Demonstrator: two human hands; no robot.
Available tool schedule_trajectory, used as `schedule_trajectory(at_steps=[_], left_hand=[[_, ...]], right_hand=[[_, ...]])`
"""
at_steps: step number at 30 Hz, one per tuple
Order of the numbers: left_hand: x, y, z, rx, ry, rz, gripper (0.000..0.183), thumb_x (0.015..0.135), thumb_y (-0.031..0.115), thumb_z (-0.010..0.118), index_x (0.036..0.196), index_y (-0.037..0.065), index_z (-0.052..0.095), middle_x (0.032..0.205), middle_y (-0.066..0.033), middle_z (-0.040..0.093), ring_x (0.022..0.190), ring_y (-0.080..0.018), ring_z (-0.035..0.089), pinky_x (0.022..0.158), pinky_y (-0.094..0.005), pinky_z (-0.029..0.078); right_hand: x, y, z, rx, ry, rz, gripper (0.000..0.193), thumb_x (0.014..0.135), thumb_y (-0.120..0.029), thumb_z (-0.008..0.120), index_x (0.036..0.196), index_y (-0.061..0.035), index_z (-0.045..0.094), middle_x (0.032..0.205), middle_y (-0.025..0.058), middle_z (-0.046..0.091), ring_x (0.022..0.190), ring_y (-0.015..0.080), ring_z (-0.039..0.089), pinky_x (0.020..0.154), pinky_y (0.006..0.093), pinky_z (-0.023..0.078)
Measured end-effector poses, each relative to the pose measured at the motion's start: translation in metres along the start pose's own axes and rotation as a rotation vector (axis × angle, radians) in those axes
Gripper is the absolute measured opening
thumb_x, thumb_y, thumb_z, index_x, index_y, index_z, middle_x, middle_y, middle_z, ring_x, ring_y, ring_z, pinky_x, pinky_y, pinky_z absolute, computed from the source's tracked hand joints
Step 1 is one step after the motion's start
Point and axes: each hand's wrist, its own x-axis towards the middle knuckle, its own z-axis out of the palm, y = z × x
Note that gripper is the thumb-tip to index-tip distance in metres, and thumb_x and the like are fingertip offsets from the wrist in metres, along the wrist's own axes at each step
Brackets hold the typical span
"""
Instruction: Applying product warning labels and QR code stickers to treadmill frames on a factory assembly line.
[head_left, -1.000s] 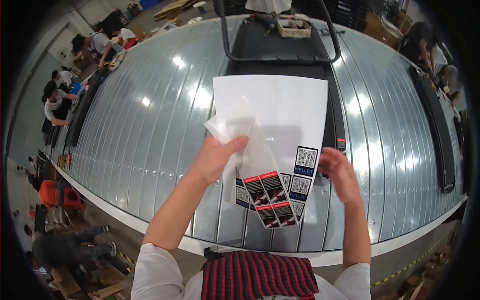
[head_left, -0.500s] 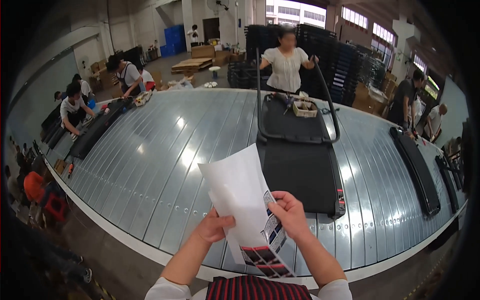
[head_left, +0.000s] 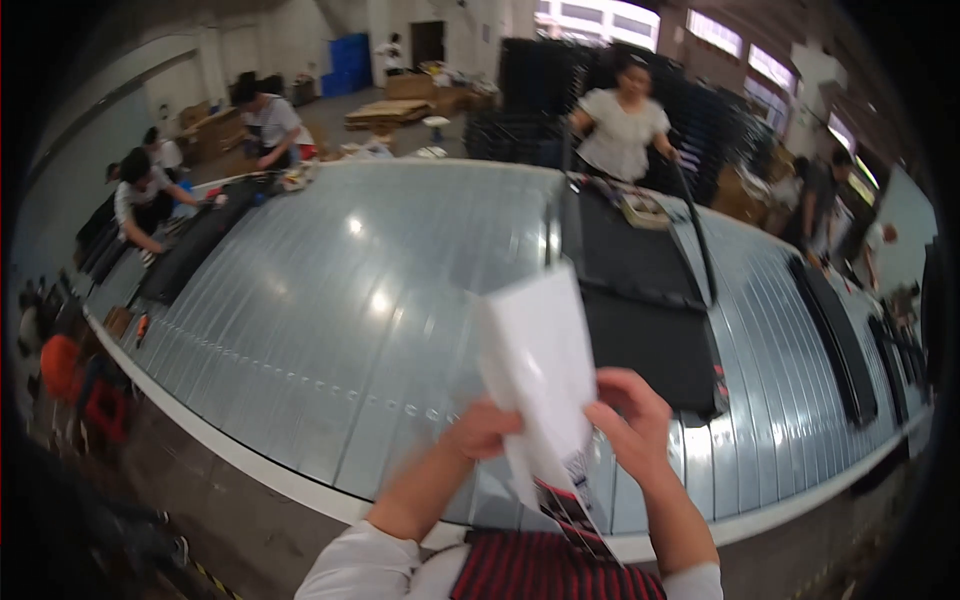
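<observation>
Between my two hands is a bent white label sheet (head_left: 545, 365), with dark and red printed panels along its lower edge. The left edge is pinched by my left hand (head_left: 486, 428), somewhat smeared by motion. My right hand (head_left: 635, 418) grips the other edge between thumb and fingers. Just beyond the sheet, a black treadmill (head_left: 645, 345) lies flat on the slatted metal conveyor (head_left: 340, 330), its handrail (head_left: 697, 230) raised. A co-worker (head_left: 622, 125) in a white top stands at its far end, hands at the handrail.
An open box of parts (head_left: 645, 211) sits on the treadmill's far part. Another black treadmill (head_left: 832, 335) lies to the right, and one more (head_left: 205, 245) at far left beside bending workers. An orange-handled tool (head_left: 142, 328) rests near the conveyor's left edge.
My hands and the sheet have shifted right in view, and the sheet is folded narrower, hiding most of its printed side. The view has turned, with the treadmill now further right.
</observation>
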Motion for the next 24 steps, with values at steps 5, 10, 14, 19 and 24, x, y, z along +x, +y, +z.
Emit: schedule_trajectory(at_steps=[5, 10, 14, 19, 24], left_hand=[[0.023, -0.035, 0.014, 0.033, -0.105, -0.121, 0.054, 0.074, 0.013, 0.064, 0.122, 0.003, 0.041, 0.115, -0.0084, 0.051, 0.106, -0.0199, 0.049, 0.091, -0.0353, 0.037], [0.012, -0.037, 0.027, -0.005, -0.149, -0.146, 0.054, 0.073, 0.015, 0.066, 0.121, 0.004, 0.043, 0.118, -0.0075, 0.050, 0.107, -0.0192, 0.048, 0.092, -0.0352, 0.036], [0.005, -0.036, 0.023, 0.006, -0.093, -0.069, 0.044, 0.075, 0.012, 0.063, 0.115, 0.002, 0.049, 0.108, -0.0092, 0.056, 0.101, -0.0183, 0.052, 0.088, -0.0362, 0.039], [-0.014, 0.005, -0.005, -0.057, -0.125, 0.035, 0.049, 0.071, 0.006, 0.062, 0.117, 0.000, 0.047, 0.113, -0.0105, 0.053, 0.104, -0.0245, 0.051, 0.090, -0.0382, 0.040], [0.007, -0.002, 0.015, 0.111, 0.029, 0.081, 0.053, 0.067, 0.009, 0.065, 0.117, 0.001, 0.047, 0.113, -0.0108, 0.053, 0.104, -0.0244, 0.051, 0.091, -0.0381, 0.038]], right_hand=[[-0.034, 0.006, -0.030, -0.006, 0.130, 0.133, 0.020, 0.072, 0.003, 0.059, 0.091, 0.0052, 0.056, 0.085, 0.0065, 0.059, 0.073, 0.0115, 0.056, 0.068, 0.0240, 0.047], [-0.046, -0.008, -0.026, 0.173, 0.156, 0.206, 0.017, 0.074, 0.001, 0.058, 0.088, 0.0082, 0.057, 0.079, 0.0067, 0.060, 0.071, 0.0108, 0.055, 0.066, 0.0218, 0.044], [-0.044, -0.021, -0.018, 0.047, 0.179, 0.186, 0.016, 0.077, -0.003, 0.055, 0.089, 0.0078, 0.058, 0.075, 0.0045, 0.059, 0.069, 0.0089, 0.053, 0.066, 0.0220, 0.043], [-0.006, -0.003, 0.009, -0.040, -0.016, 0.084, 0.015, 0.080, -0.006, 0.054, 0.090, 0.0049, 0.059, 0.071, 0.0008, 0.056, 0.067, 0.0050, 0.049, 0.064, 0.0201, 0.041], [-0.005, 0.004, -0.016, 0.176, -0.012, 0.154, 0.014, 0.082, -0.007, 0.056, 0.089, 0.0038, 0.059, 0.073, 0.0006, 0.057, 0.067, 0.0050, 0.050, 0.063, 0.0195, 0.041]])
